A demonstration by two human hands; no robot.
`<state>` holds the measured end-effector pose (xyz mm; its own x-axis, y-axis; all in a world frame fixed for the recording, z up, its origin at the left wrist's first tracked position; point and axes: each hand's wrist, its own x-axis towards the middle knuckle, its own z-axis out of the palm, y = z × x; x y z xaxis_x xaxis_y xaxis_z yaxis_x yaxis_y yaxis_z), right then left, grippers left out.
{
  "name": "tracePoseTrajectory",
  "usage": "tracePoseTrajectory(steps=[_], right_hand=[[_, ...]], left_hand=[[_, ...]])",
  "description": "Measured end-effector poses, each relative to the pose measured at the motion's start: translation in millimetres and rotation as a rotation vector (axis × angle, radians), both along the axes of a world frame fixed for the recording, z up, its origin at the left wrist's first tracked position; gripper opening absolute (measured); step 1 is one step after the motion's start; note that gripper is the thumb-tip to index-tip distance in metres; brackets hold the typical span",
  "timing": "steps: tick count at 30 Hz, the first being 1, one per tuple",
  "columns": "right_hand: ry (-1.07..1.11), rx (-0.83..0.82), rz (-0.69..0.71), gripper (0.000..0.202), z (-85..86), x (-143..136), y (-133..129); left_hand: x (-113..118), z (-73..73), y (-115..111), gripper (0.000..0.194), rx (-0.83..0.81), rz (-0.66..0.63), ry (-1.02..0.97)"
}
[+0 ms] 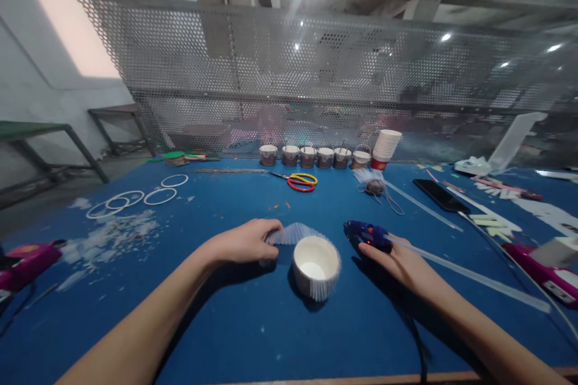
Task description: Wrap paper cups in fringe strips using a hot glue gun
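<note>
Pinching a pleated translucent strip, the left hand sits beside an upright white cup, pleat-edged and pale inside, between the hands. Behind, six small cups, contents too small to tell, line the bench, left of nested paper cups. The right hand has its grip around a blue glue gun.

The left hand is pinching a pleated strip running partly around a cup; the right hand is gripping a glue gun.
</note>
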<state>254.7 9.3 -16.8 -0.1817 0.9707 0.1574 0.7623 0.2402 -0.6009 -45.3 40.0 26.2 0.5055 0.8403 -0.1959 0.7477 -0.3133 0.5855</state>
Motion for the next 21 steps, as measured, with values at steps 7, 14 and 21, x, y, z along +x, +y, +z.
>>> tracePoseTrajectory(steps=[7, 14, 21], right_hand=[[0.261, -0.167, -0.171, 0.033, -7.1, -6.6, -4.6], [0.439, -0.23, -0.087, 0.047, 18.7, -10.5, -31.9], [0.341, -0.259, 0.054, 0.031, 32.3, -26.9, -53.1]], left_hand=[[5.8, -0.1, 3.4, 0.024, 0.16, 0.079, -0.299], [16.8, -9.8, -1.1, 0.06, -0.083, 0.18, -0.578], [14.4, -6.0, -2.0, 0.013, 0.017, 0.0, -0.575]])
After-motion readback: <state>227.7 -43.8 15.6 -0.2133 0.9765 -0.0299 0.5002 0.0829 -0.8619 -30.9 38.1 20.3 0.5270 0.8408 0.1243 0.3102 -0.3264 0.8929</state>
